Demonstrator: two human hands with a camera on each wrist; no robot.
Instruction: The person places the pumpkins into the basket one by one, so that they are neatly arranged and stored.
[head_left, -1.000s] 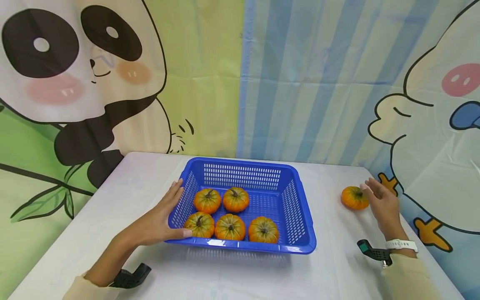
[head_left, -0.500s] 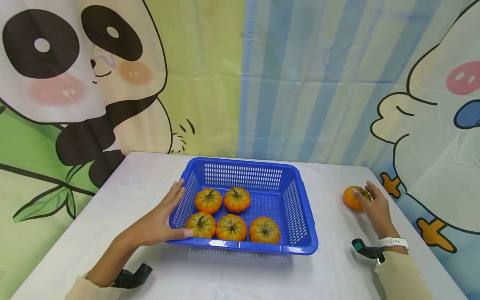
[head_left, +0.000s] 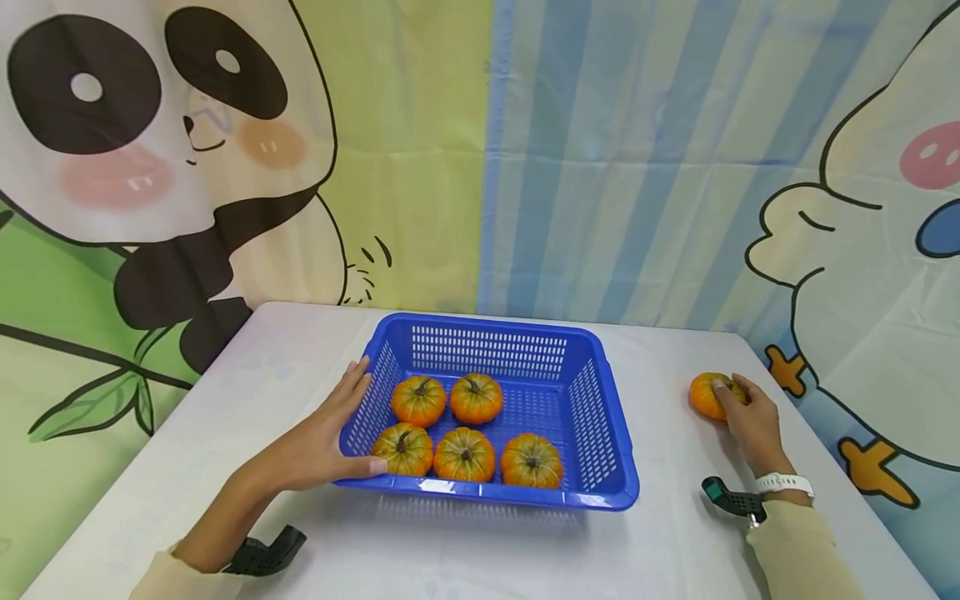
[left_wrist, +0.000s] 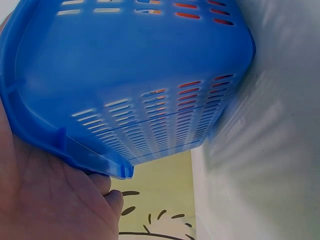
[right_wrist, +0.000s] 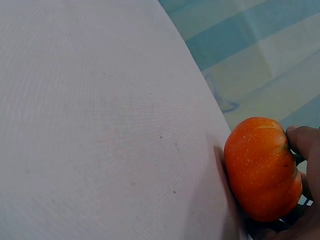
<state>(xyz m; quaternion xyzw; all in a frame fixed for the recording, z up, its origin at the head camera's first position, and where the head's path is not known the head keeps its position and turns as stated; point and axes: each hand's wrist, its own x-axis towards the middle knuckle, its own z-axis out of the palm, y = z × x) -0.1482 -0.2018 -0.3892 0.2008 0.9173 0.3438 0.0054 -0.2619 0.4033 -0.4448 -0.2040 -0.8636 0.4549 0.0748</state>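
At the table's right side, my right hand (head_left: 756, 423) grips a small orange pumpkin (head_left: 705, 395) from above, thumb on its near side and fingers on the far right side. In the right wrist view the pumpkin (right_wrist: 261, 170) sits low beside the white cloth, its stem end toward the hand. My left hand (head_left: 318, 443) lies along the left rim of a blue plastic basket (head_left: 592, 425), fingers stretched out and thumb on the front corner. The left wrist view has the palm (left_wrist: 55, 195) against the rim, beside the slotted wall (left_wrist: 125, 55).
Inside the basket, several small pumpkins (head_left: 464, 455) are grouped at the left and front. A white cloth covers the table (head_left: 480, 558). Behind it hangs a curtain (head_left: 592, 167) with a panda and a white cartoon animal. Each wrist carries a black device (head_left: 266, 552).
My right hand has moved slightly left and closed its thumb and fingers on the lone pumpkin. My left hand and the basket have kept their places.
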